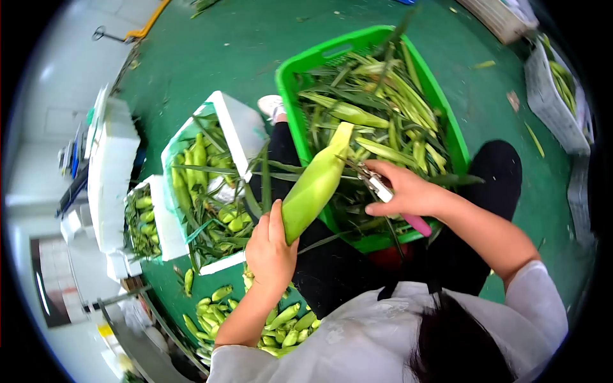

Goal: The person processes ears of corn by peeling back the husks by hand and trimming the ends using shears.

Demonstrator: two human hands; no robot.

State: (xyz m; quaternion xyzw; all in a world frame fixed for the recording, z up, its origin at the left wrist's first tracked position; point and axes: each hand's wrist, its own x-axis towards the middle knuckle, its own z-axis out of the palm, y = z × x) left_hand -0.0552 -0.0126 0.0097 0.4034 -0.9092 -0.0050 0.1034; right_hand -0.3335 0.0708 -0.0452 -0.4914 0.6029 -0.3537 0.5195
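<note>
An ear of corn in its pale green husk is held at one end by my left hand, fingers wrapped round it. It slants up and away over the near left rim of a green crate. My right hand grips pruning shears with a pink handle. Their metal blades point toward the upper part of the ear, close beside it; whether they touch it I cannot tell. Cut stalks and husk leaves fill the crate, which stands between my legs.
On my left stands a white foam box of unhusked corn and leaves, with a smaller foam box beyond it. Trimmed ears lie piled on the green floor. Light plastic crates stand at the far right.
</note>
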